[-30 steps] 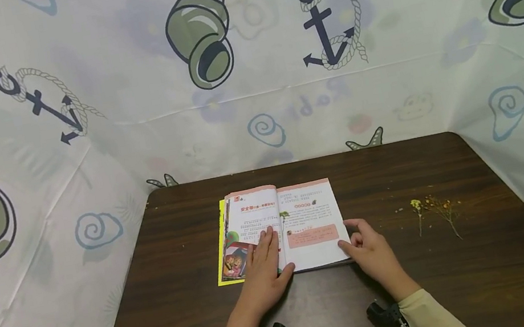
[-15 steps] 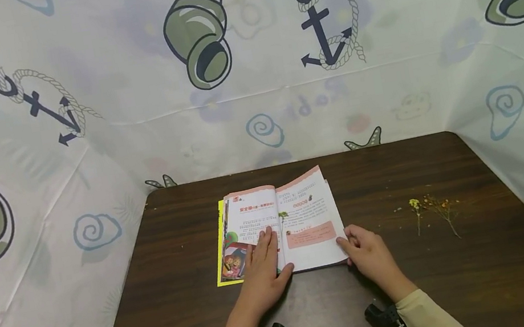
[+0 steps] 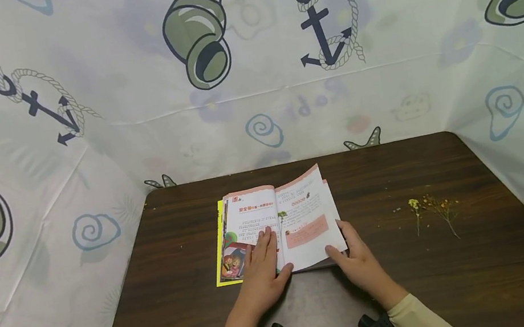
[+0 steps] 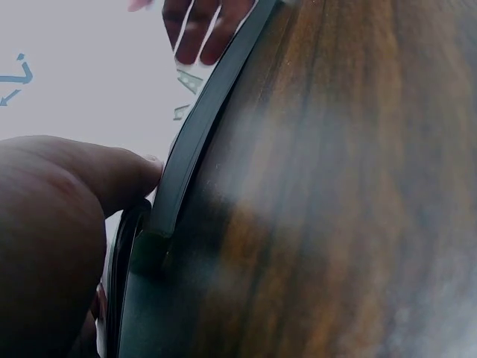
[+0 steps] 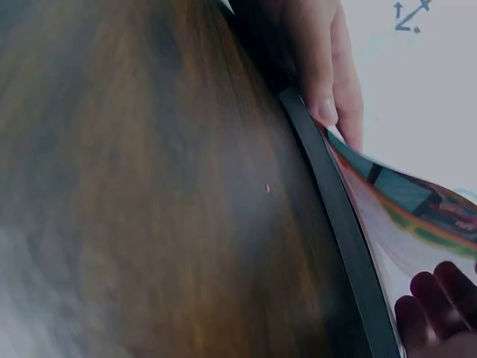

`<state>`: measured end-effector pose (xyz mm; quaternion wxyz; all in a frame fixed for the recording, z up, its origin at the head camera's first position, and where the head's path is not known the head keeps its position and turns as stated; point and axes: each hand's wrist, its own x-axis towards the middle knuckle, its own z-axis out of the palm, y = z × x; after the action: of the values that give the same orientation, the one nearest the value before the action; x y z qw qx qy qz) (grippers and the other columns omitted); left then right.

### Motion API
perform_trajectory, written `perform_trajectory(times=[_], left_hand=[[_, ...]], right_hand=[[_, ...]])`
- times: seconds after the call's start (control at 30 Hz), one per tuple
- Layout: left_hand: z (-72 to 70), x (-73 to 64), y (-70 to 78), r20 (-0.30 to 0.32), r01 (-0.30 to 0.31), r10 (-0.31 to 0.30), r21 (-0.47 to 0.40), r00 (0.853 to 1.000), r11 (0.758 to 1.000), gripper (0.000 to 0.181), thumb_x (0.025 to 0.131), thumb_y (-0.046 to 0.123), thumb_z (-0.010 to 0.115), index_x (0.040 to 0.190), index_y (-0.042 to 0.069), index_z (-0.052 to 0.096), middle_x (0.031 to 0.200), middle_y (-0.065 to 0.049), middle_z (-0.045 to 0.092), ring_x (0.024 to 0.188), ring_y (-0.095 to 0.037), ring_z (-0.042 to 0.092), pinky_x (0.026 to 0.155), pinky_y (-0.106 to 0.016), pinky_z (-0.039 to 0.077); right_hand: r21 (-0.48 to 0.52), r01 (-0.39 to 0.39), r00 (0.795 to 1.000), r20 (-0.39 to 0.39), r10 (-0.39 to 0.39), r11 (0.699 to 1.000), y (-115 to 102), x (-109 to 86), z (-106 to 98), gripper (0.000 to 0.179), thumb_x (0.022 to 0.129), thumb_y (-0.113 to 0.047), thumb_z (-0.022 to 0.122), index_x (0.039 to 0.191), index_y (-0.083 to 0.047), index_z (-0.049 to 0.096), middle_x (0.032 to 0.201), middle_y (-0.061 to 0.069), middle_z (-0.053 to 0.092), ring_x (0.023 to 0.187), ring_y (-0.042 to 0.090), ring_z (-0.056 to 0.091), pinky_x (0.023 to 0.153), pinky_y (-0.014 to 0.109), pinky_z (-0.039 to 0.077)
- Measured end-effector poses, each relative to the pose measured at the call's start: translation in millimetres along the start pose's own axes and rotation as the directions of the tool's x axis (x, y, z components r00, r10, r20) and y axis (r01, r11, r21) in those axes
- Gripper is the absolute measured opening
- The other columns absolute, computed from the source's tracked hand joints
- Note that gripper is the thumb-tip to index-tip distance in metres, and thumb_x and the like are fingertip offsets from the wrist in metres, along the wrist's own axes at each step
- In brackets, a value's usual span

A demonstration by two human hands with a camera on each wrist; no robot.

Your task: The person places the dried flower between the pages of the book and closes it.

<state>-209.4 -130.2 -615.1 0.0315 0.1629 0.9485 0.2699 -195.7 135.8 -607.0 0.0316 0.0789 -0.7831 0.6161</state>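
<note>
An open book [image 3: 252,229] with printed pages lies on the dark wooden table, a yellow edge showing at its left. My left hand [image 3: 263,282] rests with straight fingers on the left page, its thumb near the fold. At the lower right corner, my right hand [image 3: 359,266] pinches the right page [image 3: 300,203], thumb on top and the other fingers at the edge. That page bows upward, and another sheet shows beneath it. In the right wrist view, the raised page's coloured underside [image 5: 417,194] shows above the right fingers [image 5: 440,302].
To the right of the book lie two small sprigs of dried flowers, one yellow [image 3: 415,207] and one orange-brown [image 3: 443,208]. Tiny crumbs are scattered around them. A white printed cloth [image 3: 277,68] hangs behind and beside the table [image 3: 507,261].
My right hand has taken hold of the right page's edge and moved left with it, and the page has lifted from flat. The left hand stays in place.
</note>
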Motion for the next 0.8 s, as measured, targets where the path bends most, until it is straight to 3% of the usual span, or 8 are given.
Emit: perform_trajectory(times=[0.1,0.23,0.4,0.53,0.67,0.8], left_hand=[[-0.8,-0.1,0.1,-0.008,-0.005,0.005,0.003,1.0,1.0,0.09,0.107,0.046,0.066,0.175,0.01,0.019,0.186,-0.004,0.014,0.173,-0.028,0.012,0.138,-0.062,0.007],[-1.5,0.1,0.3,-0.014,-0.008,0.008,0.01,1.0,1.0,0.09,0.106,0.045,0.067,0.175,0.009,0.021,0.185,-0.006,0.016,0.172,-0.03,0.015,0.138,-0.063,0.009],[-1.9,0.9,0.7,0.002,0.005,-0.005,0.008,1.0,1.0,0.09,0.107,0.047,0.065,0.176,0.011,0.018,0.186,-0.002,0.012,0.173,-0.026,0.011,0.139,-0.06,0.006],[-1.3,0.5,0.8,-0.002,0.0,0.0,0.004,1.0,1.0,0.09,0.107,0.046,0.065,0.175,0.011,0.019,0.186,-0.003,0.013,0.173,-0.026,0.011,0.138,-0.061,0.006],[-0.4,0.1,0.4,-0.021,-0.012,0.012,0.007,1.0,1.0,0.089,0.107,0.044,0.067,0.175,0.009,0.022,0.185,-0.006,0.016,0.173,-0.029,0.014,0.138,-0.063,0.008],[0.6,0.3,-0.5,-0.023,-0.022,0.023,0.019,0.999,1.0,0.09,0.106,0.044,0.068,0.175,0.008,0.022,0.185,-0.007,0.017,0.172,-0.029,0.015,0.138,-0.063,0.009]], right_hand=[[0.067,0.027,0.998,0.049,-0.031,0.997,1.3,-1.1,2.8,0.075,0.104,-0.007,0.071,0.168,-0.007,0.031,0.166,0.022,0.042,0.146,0.031,0.048,0.112,0.006,0.04],[0.103,0.074,0.985,0.145,-0.089,0.992,4.1,-1.2,5.0,0.086,0.105,-0.008,0.072,0.174,-0.012,0.02,0.169,0.021,0.033,0.148,0.029,0.043,0.115,0.007,0.037],[0.004,0.161,0.956,0.246,-0.157,0.987,6.7,-0.3,6.2,0.083,0.106,-0.014,0.072,0.173,-0.012,0.023,0.171,0.015,0.035,0.156,0.027,0.04,0.122,0.011,0.031],[-0.13,0.149,0.949,0.298,-0.105,0.98,5.8,-2.4,6.4,0.082,0.106,-0.025,0.073,0.173,-0.016,0.027,0.174,0.009,0.036,0.16,0.029,0.036,0.127,0.015,0.023],[-0.272,0.159,0.929,0.368,-0.05,0.949,5.7,-4.3,6.7,0.087,0.104,-0.035,0.075,0.175,-0.023,0.025,0.181,0.003,0.029,0.168,0.024,0.025,0.136,0.034,0.02],[-0.376,0.315,0.887,0.444,-0.129,0.871,7.9,-6.2,8.5,0.084,0.105,-0.038,0.073,0.173,-0.013,0.03,0.179,0.012,0.034,0.166,0.033,0.033,0.133,0.06,0.028]])
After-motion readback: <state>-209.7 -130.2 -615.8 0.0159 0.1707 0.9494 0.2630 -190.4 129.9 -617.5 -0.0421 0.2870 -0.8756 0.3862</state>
